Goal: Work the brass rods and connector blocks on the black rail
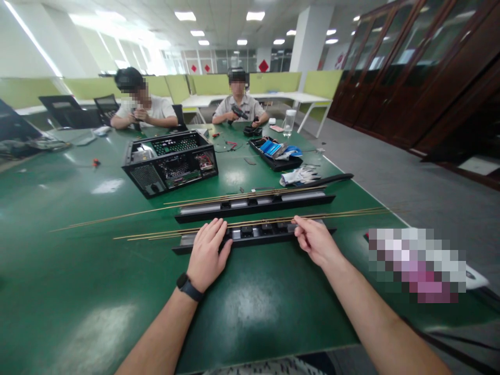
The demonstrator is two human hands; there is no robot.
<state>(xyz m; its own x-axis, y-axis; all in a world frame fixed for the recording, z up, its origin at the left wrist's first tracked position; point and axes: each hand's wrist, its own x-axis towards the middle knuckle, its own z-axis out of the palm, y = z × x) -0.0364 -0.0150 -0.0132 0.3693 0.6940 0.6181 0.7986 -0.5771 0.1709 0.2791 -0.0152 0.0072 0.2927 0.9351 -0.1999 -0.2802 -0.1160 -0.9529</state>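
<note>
My left hand (208, 252) lies flat, fingers stretched out, over the left part of the near black channel-shaped bar (265, 240) and across the thin golden rods (156, 233) resting along it. Toward the bar's right end, my right hand (318, 240) has its thumb and index finger pinched together at those rods. Both ends of the rods stick out past the bar. Just behind is a second long black bar (258, 210) with a grey inner face, and more thin golden rods (203, 200) lie along its top. Small black blocks show inside both bars.
An open black computer case (170, 161) stands at the back left. Beyond the bars lie white gloves (299, 175) and a black tray (279, 164) holding blue items. A clear cup (289, 124) stands farther back. Two people sit across the green table (97, 260). A blurred-out item (417, 263) lies right.
</note>
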